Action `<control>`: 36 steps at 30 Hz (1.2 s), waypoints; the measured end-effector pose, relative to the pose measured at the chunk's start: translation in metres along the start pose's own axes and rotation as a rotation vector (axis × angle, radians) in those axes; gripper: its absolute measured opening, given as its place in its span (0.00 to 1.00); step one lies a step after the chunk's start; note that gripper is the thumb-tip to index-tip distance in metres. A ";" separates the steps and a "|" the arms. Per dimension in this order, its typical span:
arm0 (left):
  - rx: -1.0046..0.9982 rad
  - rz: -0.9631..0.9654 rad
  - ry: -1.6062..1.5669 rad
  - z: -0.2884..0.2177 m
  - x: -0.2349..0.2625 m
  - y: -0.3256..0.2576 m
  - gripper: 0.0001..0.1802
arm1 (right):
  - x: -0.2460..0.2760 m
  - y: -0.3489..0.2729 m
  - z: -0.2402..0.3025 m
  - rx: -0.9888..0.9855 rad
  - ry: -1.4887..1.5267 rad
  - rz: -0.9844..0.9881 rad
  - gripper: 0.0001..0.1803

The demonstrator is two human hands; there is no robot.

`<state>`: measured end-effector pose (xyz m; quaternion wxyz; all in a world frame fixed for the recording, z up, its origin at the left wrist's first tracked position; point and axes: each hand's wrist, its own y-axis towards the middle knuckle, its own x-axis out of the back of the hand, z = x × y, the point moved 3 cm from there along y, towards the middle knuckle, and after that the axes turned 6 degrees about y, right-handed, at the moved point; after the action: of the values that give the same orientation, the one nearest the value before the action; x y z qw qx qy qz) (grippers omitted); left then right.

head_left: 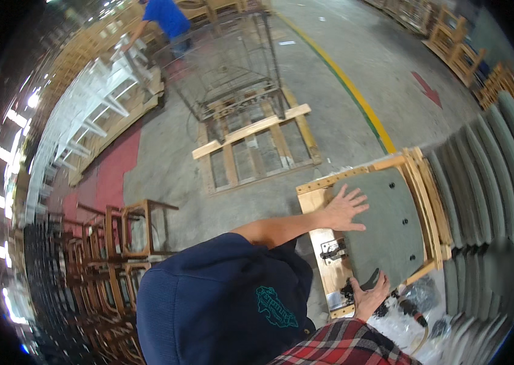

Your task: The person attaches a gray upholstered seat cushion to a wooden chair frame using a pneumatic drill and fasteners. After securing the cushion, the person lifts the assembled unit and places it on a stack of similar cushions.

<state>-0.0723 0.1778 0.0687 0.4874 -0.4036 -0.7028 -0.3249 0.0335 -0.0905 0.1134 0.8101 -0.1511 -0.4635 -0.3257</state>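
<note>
Head view, grey curved seat panel [385, 228], bolt holes

a bare wooden pallet [257, 149] lies near stacked wooden chairs [111, 243].

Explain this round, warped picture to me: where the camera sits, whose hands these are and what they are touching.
The camera is worn on a person's head and looks down, and its fisheye lens bends straight edges. The left hand lies flat, fingers spread, on a grey seat pad set in a wooden frame. The right hand touches the pad's near edge beside a black tool; whether it grips it is unclear. A wooden pallet lies on the concrete floor beyond, stacked grey pads stand at right, and another person in blue works farther off.
</note>
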 end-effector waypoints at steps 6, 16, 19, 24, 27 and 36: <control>-0.032 -0.107 -0.057 0.000 -0.005 0.001 0.41 | -0.031 -0.005 0.003 -0.033 -0.152 -0.002 0.61; -0.157 -0.327 -0.164 0.021 0.018 0.028 0.28 | -0.023 0.024 0.003 -0.126 -0.164 -0.038 0.56; -0.159 -0.253 -0.163 0.037 0.016 0.037 0.28 | -0.022 0.017 0.004 -0.193 -0.198 -0.035 0.57; -0.172 -0.214 -0.162 0.050 0.014 0.044 0.28 | -0.028 0.015 0.010 -0.281 -0.208 -0.049 0.58; -0.161 -0.183 -0.161 0.053 0.010 0.045 0.29 | -0.030 0.018 0.011 -0.311 -0.224 -0.052 0.58; -0.223 -0.221 -0.170 0.047 0.003 0.056 0.28 | -0.030 0.019 0.001 -0.302 -0.233 -0.084 0.61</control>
<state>-0.0434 0.2443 0.0608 0.3397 -0.4017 -0.7411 -0.4172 0.0347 -0.0641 0.0897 0.7050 -0.2880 -0.5058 -0.4052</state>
